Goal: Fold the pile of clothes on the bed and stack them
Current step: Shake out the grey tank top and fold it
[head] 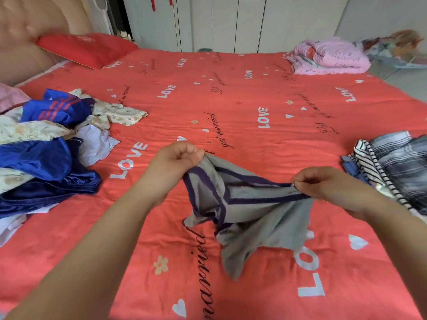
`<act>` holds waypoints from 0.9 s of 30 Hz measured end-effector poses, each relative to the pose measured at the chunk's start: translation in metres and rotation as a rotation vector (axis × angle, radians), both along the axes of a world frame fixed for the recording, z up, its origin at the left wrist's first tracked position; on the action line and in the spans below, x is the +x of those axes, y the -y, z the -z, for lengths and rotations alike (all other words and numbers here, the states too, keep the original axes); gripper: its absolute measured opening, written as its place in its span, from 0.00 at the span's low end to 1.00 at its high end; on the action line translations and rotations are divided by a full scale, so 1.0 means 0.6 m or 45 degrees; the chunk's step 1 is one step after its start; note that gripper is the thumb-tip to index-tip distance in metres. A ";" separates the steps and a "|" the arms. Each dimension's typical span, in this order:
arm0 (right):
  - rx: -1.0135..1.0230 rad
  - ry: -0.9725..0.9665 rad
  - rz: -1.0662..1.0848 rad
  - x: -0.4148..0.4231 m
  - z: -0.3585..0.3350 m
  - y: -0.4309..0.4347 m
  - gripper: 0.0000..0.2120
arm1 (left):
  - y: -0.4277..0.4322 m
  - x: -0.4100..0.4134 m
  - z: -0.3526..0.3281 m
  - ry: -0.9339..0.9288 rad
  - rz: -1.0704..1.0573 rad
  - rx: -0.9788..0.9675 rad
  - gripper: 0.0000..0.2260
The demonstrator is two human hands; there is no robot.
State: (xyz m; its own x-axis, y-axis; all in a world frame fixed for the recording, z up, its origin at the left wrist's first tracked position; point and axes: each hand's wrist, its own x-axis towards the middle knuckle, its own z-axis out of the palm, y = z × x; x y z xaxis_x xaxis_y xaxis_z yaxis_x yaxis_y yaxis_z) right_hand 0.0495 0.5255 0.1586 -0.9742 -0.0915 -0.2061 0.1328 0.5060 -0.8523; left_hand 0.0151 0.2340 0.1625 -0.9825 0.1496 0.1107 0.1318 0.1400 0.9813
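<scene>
Head view: we hold a grey garment (pixel 249 211) with purple trim stretched between both hands over the red bed (pixel 208 100). Our left hand (pixel 178 158) curls its fingers (pixel 189 155) and pinches one edge, and our right hand (pixel 323 183) pinches the opposite edge. Below the fingers the cloth trails onto the bed. Left of the fingers lies the unfolded pile (pixel 46 144); right of them sits the folded stack (pixel 397 162).
</scene>
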 end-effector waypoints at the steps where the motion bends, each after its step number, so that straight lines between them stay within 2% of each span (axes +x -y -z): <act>1: 0.012 0.039 0.050 0.000 -0.004 -0.011 0.07 | -0.015 -0.008 -0.010 -0.009 0.000 0.007 0.09; 3: 0.256 0.059 0.166 -0.007 0.009 -0.036 0.05 | -0.048 -0.030 -0.010 -0.022 -0.048 -0.087 0.07; 5: 0.788 0.093 0.226 -0.012 0.039 -0.057 0.05 | -0.073 -0.047 0.020 0.010 -0.104 -0.326 0.01; 6: 0.953 0.113 0.226 -0.008 0.058 -0.060 0.09 | -0.081 -0.050 0.041 0.041 -0.142 -0.452 0.06; 7: 0.984 0.122 0.211 -0.003 0.076 -0.058 0.11 | -0.083 -0.049 0.063 0.073 -0.183 -0.533 0.11; 14: 0.763 0.023 0.043 0.011 0.139 0.010 0.11 | -0.057 0.056 0.197 0.199 -0.249 -0.742 0.20; 18: 0.711 0.061 0.001 -0.002 0.154 0.045 0.16 | -0.064 0.104 0.236 0.279 -0.135 -0.798 0.26; 21: 0.682 -0.004 -0.065 -0.007 0.154 0.060 0.18 | -0.070 0.108 0.251 0.210 -0.108 -0.901 0.20; 24: 0.600 -0.140 0.068 -0.010 0.139 0.057 0.15 | -0.059 0.089 0.247 0.080 -0.196 -1.000 0.08; 27: 0.470 -0.231 0.161 -0.009 0.113 0.047 0.11 | -0.044 0.070 0.212 -0.008 -0.247 -0.987 0.02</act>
State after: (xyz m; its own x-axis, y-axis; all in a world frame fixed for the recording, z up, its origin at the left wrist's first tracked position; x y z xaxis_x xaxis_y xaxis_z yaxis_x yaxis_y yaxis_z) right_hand 0.0443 0.4973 0.0906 -0.9965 0.0786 -0.0273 0.0782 0.7705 -0.6326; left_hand 0.0572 0.2603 0.0355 -0.9986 0.0127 0.0506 0.0403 0.8030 0.5947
